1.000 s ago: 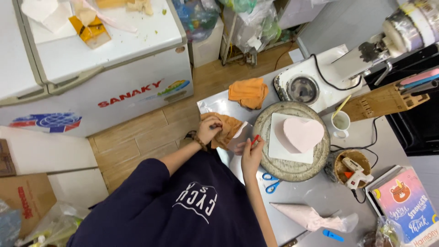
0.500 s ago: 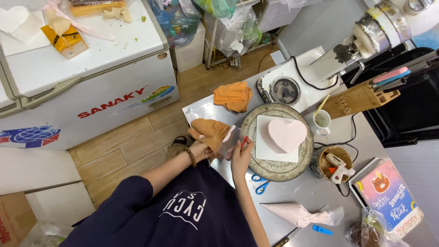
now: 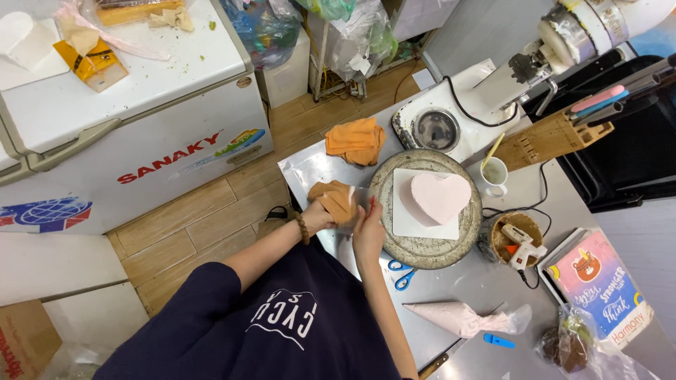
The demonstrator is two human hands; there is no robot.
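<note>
Seen from above, a person in a dark blue shirt stands at a steel worktop (image 3: 465, 281). The left hand (image 3: 320, 214) is closed around a crumpled orange cloth (image 3: 336, 200), gripping it against the worktop. The right hand (image 3: 368, 229) sits just beside it at 4 o'clock, fingers curled around a thin flat blade (only partly visible) that meets the cloth. Both hands are just off the 9 o'clock edge of a round metal turntable (image 3: 422, 246).

On the turntable lies a white square board (image 3: 405, 218), and on that a pale pink heart-shaped cake (image 3: 440, 195). A second orange cloth (image 3: 355, 139), folded, lies at 11 o'clock from the turntable. At 12 o'clock stands a mixer (image 3: 493, 84) with its steel bowl (image 3: 435, 129). A white cup (image 3: 495, 172) sits at 2 o'clock, near a wooden knife block (image 3: 549, 137). Blue-handled scissors (image 3: 401, 273) lie at 6 o'clock, and further down a piping bag (image 3: 458, 320) of pink cream. A glue gun (image 3: 524, 246) rests in a small basket at 4 o'clock. A white chest freezer (image 3: 141, 105) stands across the wooden floor.
</note>
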